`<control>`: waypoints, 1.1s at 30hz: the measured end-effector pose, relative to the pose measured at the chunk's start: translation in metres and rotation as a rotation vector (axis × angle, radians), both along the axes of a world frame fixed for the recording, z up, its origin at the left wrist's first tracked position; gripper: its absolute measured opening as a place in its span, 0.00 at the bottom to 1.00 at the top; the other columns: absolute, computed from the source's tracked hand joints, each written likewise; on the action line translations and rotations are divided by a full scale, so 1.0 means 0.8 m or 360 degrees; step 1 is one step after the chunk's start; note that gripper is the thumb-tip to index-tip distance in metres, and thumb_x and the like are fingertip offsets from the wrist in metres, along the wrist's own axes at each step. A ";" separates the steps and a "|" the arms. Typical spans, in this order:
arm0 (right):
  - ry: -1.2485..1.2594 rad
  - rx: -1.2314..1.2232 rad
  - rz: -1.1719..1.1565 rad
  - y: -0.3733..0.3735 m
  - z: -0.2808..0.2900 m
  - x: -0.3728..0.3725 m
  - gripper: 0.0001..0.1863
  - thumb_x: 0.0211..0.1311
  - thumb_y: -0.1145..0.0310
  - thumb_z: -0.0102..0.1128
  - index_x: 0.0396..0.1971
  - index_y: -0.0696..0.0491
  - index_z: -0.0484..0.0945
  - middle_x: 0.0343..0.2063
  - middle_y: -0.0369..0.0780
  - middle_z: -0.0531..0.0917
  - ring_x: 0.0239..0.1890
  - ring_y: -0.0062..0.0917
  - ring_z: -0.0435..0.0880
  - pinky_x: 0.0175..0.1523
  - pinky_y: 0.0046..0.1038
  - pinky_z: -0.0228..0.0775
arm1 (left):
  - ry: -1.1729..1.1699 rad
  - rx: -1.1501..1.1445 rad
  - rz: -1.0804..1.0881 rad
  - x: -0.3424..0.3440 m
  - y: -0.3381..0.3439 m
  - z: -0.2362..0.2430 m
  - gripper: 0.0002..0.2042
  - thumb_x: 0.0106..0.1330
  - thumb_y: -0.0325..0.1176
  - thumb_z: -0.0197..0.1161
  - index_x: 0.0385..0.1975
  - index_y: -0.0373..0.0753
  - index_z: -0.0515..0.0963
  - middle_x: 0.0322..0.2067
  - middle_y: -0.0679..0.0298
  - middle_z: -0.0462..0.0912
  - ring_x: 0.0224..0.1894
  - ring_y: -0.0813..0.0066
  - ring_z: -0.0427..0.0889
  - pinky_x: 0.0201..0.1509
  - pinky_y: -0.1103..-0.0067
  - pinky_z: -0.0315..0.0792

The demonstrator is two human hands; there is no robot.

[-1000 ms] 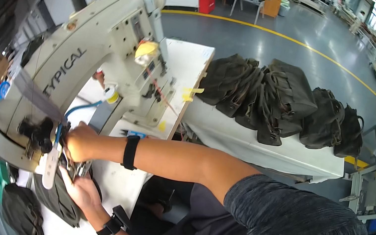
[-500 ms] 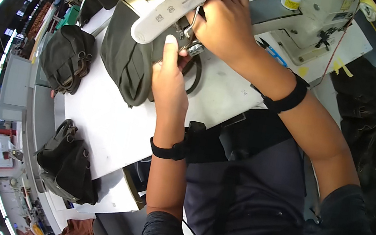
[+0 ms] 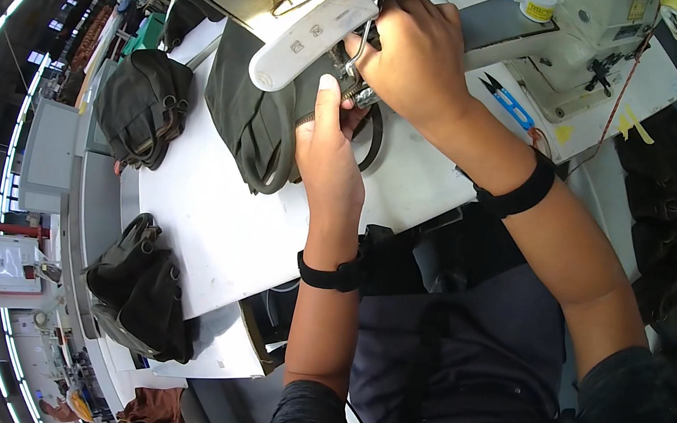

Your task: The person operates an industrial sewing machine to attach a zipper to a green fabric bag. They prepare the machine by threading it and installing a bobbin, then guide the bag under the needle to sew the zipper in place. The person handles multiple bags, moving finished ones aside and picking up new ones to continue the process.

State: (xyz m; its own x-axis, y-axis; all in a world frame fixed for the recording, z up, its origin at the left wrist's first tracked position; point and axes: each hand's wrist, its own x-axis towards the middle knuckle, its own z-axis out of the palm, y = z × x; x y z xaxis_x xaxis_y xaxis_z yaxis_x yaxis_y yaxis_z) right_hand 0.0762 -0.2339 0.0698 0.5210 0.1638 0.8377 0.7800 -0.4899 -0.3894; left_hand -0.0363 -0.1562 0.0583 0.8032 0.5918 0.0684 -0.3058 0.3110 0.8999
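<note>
- Since the earlier frame, your hands barely shift.
- Your left hand [image 3: 326, 151] presses the olive bag [image 3: 251, 119] flat; your right hand [image 3: 412, 48] pinches its strap [image 3: 370, 136] at the needle.
- Sewing looks underway; finished bags [image 3: 140, 104] lie on the table [image 3: 211, 216].

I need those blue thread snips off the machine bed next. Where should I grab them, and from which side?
Probably best at the blue handle, coming from above on the person's right, past the right hand. The snips lie flat on the white machine bed with the dark pointed blades aimed toward that hand, so the handle end is the safer, open side.
</note>
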 end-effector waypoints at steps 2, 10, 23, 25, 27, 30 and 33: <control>0.0109 0.0009 0.0073 -0.002 0.002 -0.002 0.13 0.53 0.60 0.72 0.33 0.53 0.84 0.29 0.40 0.84 0.36 0.36 0.82 0.49 0.38 0.63 | -0.0015 -0.0014 -0.0003 -0.003 0.001 0.000 0.12 0.76 0.41 0.61 0.34 0.38 0.80 0.31 0.70 0.77 0.39 0.80 0.76 0.56 0.70 0.75; 0.0001 -0.0002 0.0018 -0.015 0.000 -0.014 0.12 0.55 0.61 0.71 0.32 0.54 0.84 0.30 0.40 0.84 0.39 0.34 0.81 0.52 0.37 0.62 | 0.0008 0.0074 -0.0010 -0.017 0.001 -0.005 0.12 0.76 0.36 0.61 0.32 0.36 0.80 0.31 0.68 0.78 0.37 0.79 0.77 0.55 0.71 0.77; 0.0034 -0.0008 0.0023 -0.016 -0.004 -0.012 0.17 0.51 0.61 0.69 0.40 0.54 0.88 0.30 0.40 0.86 0.39 0.34 0.82 0.53 0.35 0.65 | 0.0087 0.0208 0.0003 -0.018 0.004 -0.012 0.18 0.76 0.43 0.61 0.27 0.36 0.80 0.27 0.67 0.80 0.34 0.80 0.79 0.52 0.79 0.75; 0.0035 -0.0035 0.0019 -0.017 -0.003 -0.012 0.17 0.52 0.60 0.69 0.40 0.53 0.88 0.30 0.39 0.85 0.39 0.33 0.82 0.53 0.35 0.65 | 0.0119 0.0175 -0.0013 -0.022 0.002 -0.009 0.18 0.76 0.43 0.61 0.28 0.35 0.80 0.29 0.66 0.81 0.35 0.79 0.79 0.51 0.79 0.75; 0.0043 -0.0065 0.0033 -0.017 -0.002 -0.014 0.17 0.52 0.60 0.69 0.40 0.52 0.88 0.30 0.39 0.85 0.38 0.33 0.82 0.53 0.36 0.65 | 0.0155 0.0119 -0.0008 -0.029 -0.006 -0.002 0.17 0.76 0.42 0.61 0.30 0.35 0.80 0.31 0.65 0.81 0.36 0.79 0.79 0.49 0.80 0.75; 0.0004 0.0011 -0.0004 -0.014 -0.008 -0.012 0.16 0.52 0.59 0.69 0.39 0.52 0.88 0.29 0.38 0.85 0.38 0.33 0.82 0.53 0.36 0.65 | 0.0349 0.0645 -0.0056 -0.058 -0.015 -0.005 0.14 0.76 0.39 0.62 0.35 0.33 0.81 0.37 0.62 0.82 0.38 0.78 0.81 0.45 0.77 0.79; -0.0027 0.0043 0.0003 -0.015 -0.009 -0.010 0.15 0.53 0.59 0.71 0.36 0.54 0.85 0.31 0.39 0.84 0.39 0.34 0.82 0.52 0.36 0.65 | 0.0279 0.1312 0.0232 -0.089 -0.028 0.014 0.06 0.71 0.30 0.66 0.34 0.34 0.80 0.38 0.63 0.82 0.35 0.80 0.78 0.38 0.82 0.73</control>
State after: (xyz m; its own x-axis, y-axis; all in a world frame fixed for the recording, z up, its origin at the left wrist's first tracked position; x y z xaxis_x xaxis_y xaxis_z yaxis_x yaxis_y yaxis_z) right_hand 0.0681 -0.2460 0.0625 0.5064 0.1417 0.8506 0.7874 -0.4780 -0.3892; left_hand -0.1073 -0.1787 0.0698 0.7620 0.5058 0.4045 -0.1273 -0.4954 0.8593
